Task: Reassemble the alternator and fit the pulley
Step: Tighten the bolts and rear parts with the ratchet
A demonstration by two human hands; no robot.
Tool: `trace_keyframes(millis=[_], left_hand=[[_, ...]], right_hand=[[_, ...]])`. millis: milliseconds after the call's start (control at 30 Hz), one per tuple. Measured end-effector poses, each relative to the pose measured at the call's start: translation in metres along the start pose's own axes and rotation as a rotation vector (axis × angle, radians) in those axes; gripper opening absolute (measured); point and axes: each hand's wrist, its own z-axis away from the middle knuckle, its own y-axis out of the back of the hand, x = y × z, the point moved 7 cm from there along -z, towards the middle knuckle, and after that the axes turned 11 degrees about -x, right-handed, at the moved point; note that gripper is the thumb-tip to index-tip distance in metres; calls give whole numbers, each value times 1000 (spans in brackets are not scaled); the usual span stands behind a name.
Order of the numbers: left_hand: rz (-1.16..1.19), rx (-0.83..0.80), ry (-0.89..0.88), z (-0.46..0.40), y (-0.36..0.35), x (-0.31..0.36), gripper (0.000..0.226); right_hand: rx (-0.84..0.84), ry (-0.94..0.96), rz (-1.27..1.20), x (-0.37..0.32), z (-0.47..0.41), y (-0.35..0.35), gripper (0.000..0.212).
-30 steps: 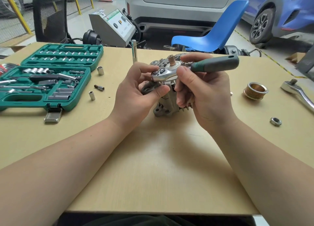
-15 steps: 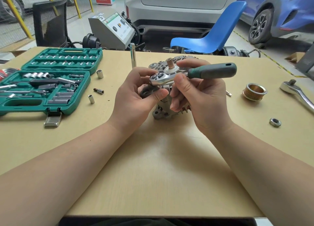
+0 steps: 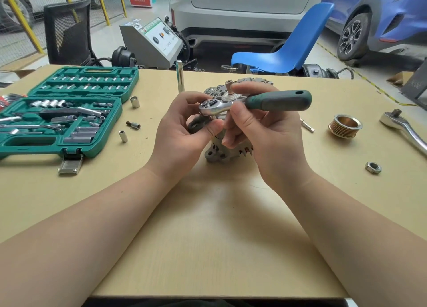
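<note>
Desk [image 3: 208, 249] count: eight kinds of item.

Alternator [image 3: 219, 153], one, centre; ratchets, two: green-handled [image 3: 277, 103] at centre, chrome [image 3: 406, 128] at 3 o'clock; pulley [image 3: 345, 126], one, 3 o'clock; nut [image 3: 373, 167], one, 4 o'clock; socket case [image 3: 69, 112], one, 9 o'clock; loose sockets, two ( [image 3: 135, 102], [image 3: 123, 136]); bit adapter [image 3: 133, 124], one; upright extension bar [image 3: 180, 75], one, 12 o'clock.
</note>
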Motion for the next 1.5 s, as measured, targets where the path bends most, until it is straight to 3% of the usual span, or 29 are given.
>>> trace_keyframes(millis=[400, 667, 867, 1067, 1267, 1400, 1500], left_hand=[[28, 77, 41, 4, -3, -1, 28], [-90, 54, 83, 10, -4, 0, 18], [-62, 75, 214, 9, -1, -11, 75], [30, -61, 388, 4, -7, -33, 123], [112, -72, 404, -5, 2, -41, 111], [327, -170, 461, -18, 3, -48, 97], [355, -274, 480, -30, 7, -50, 90]], right_hand=[[-10, -27, -138, -5, -4, 0, 9], [-5, -23, -257, -10, -4, 18, 7], [58, 4, -395, -22, -7, 41, 8], [256, 7, -358, -28, -10, 82, 12], [324, -32, -453, -11, -15, 97, 13], [300, -45, -558, -3, -17, 93, 13], [271, -48, -583, -2, -17, 93, 16]])
